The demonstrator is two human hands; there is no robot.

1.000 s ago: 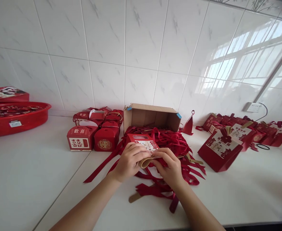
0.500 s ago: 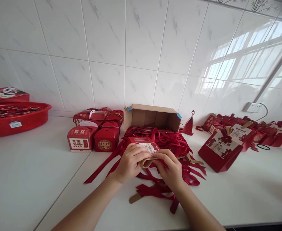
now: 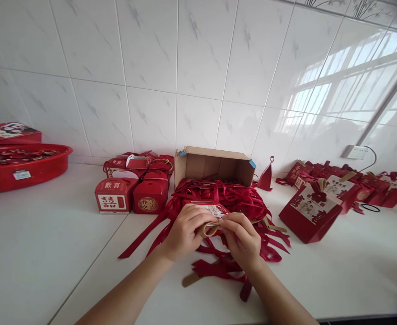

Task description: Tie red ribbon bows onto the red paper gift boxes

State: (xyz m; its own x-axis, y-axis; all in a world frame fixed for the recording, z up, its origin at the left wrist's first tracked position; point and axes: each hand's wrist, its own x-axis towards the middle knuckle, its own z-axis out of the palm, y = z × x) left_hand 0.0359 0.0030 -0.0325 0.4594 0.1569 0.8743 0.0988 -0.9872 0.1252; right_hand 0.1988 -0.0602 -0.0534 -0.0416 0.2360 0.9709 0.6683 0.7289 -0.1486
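Observation:
Both my hands meet over a heap of red ribbons (image 3: 249, 203) on the white counter. My left hand (image 3: 185, 230) and my right hand (image 3: 242, 239) are closed, pinching a tan ribbon (image 3: 209, 229) looped between them. It lies against a small red gift box (image 3: 210, 208) with a printed white panel, which is tilted and mostly hidden behind my fingers. More red ribbon strands and a tan end (image 3: 189, 280) trail toward me beneath my wrists.
An open cardboard box (image 3: 215, 164) lies on its side behind the ribbons. Several closed red gift boxes (image 3: 131, 187) stand to the left, a red tray (image 3: 19, 169) at far left. Finished red boxes with bows (image 3: 311, 210) spread along the right wall, near a wall socket (image 3: 356, 151).
The small red box has tipped lower and is more covered by my hands. My fingers have drawn the tan ribbon tighter between them.

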